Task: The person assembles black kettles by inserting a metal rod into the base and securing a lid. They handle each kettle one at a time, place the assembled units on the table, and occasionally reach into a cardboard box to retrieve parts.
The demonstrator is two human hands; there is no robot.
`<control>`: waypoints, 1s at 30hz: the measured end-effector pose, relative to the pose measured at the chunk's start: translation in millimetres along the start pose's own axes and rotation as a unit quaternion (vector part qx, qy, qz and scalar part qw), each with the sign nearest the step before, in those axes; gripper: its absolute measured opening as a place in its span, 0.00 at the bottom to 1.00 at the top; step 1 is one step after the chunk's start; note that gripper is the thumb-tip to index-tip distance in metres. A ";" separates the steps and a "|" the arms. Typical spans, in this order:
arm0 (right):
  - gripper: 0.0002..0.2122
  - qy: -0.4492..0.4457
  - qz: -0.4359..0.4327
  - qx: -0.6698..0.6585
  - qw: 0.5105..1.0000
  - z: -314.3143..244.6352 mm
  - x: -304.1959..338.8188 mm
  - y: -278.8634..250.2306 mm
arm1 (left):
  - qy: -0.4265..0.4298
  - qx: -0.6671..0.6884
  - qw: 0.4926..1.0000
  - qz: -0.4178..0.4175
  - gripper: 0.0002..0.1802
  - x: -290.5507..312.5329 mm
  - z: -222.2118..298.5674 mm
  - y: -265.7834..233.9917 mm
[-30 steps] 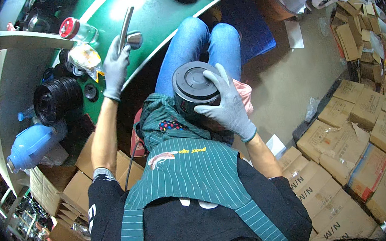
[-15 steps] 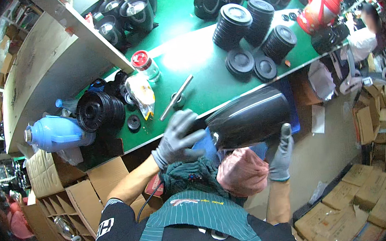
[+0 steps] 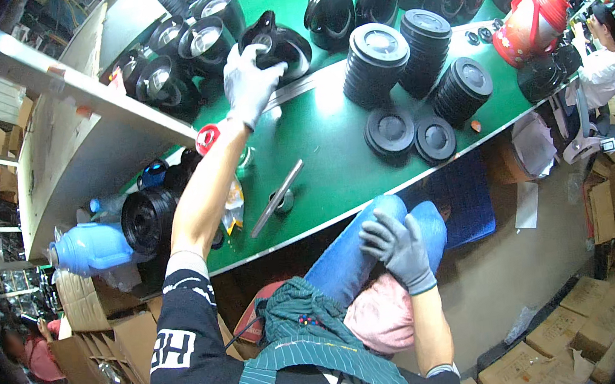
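My left hand [image 3: 250, 85], in a grey glove, reaches far over the green bench [image 3: 330, 155]. Its fingers and thumb are spread around the near side of a glossy black jug shell [image 3: 291, 48], which has a spout on top and rests on the bench. My gloved right hand [image 3: 399, 248] hovers over my lap, holding nothing, its fingers stretched and slightly bent. A metal tube [image 3: 278, 197] lies near the bench's front edge. Beneath my left forearm, a jar with a red lid [image 3: 207, 138] is partly hidden.
Black jug shells [image 3: 329, 11] line the back, right of my left hand. Stacked black discs [image 3: 376, 63] stand centre right, near a red vacuum flask [image 3: 531, 26]. Open black cups [image 3: 206, 44] sit left beside a partition [image 3: 95, 95]. A light-blue flask [image 3: 90, 247] lies left. Another person [image 3: 599, 56] sits right.
The black shell that lay across my lap against my right hand is gone from there. My left hand has reached forward to a black shell on the bench; my right hand has moved left.
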State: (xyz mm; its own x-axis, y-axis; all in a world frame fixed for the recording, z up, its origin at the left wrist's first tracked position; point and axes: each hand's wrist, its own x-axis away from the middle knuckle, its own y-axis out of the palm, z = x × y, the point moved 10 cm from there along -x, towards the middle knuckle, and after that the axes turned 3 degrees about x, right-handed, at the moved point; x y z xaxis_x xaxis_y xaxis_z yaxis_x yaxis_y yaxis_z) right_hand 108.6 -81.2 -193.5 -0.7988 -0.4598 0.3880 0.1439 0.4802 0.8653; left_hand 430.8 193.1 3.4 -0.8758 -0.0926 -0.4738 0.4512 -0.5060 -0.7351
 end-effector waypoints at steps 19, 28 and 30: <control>0.31 0.037 0.085 0.155 0.984 -11.7 -10.3 10.3 | 0.035 -0.381 0.919 -0.094 0.19 -245.0 -128.2 76.5; 0.30 0.009 0.056 0.209 0.976 -11.8 -11.7 23.6 | 0.187 -0.213 0.957 0.059 0.23 -203.3 -8.4 -83.5; 0.28 0.003 0.079 0.308 0.948 -23.5 -11.6 42.0 | 0.214 -0.174 0.961 0.029 0.21 -168.0 28.7 -124.8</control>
State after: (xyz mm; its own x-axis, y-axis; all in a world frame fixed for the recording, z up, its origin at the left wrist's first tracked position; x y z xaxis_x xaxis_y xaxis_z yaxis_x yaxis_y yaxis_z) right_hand 137.6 -73.3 -154.1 -0.7923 -0.3486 0.5008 -0.1078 0.8878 0.4474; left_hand 516.7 247.2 188.7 -0.7304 0.2875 -0.6195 0.5916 -0.1869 -0.7842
